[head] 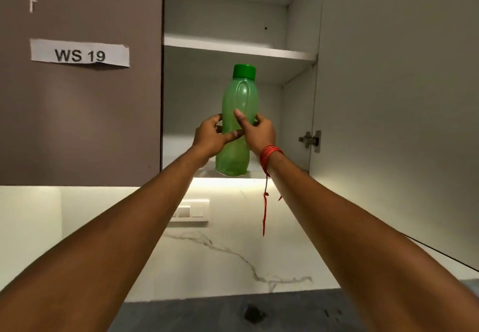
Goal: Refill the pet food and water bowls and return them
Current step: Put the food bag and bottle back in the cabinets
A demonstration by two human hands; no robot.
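both hands clasp green bottle, base hidden

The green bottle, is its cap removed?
No, the green cap sits on the green bottle, held by the left hand and right hand.

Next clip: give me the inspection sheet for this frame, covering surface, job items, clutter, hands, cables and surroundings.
Surface: dark countertop with a dark smudge; white cabinet shelf under the bottle.
Job's things: green bottle, cap on, upright at the shelf's front edge; no bowls in view.
Clutter: nothing seen.
Grippers: left hand and right hand both clasp the bottle's waist; red thread on the right wrist.
Cables: nothing seen.
Surroundings: cabinet door open at right; closed door bearing the label "WS 19"; switch plate on the marble backsplash.
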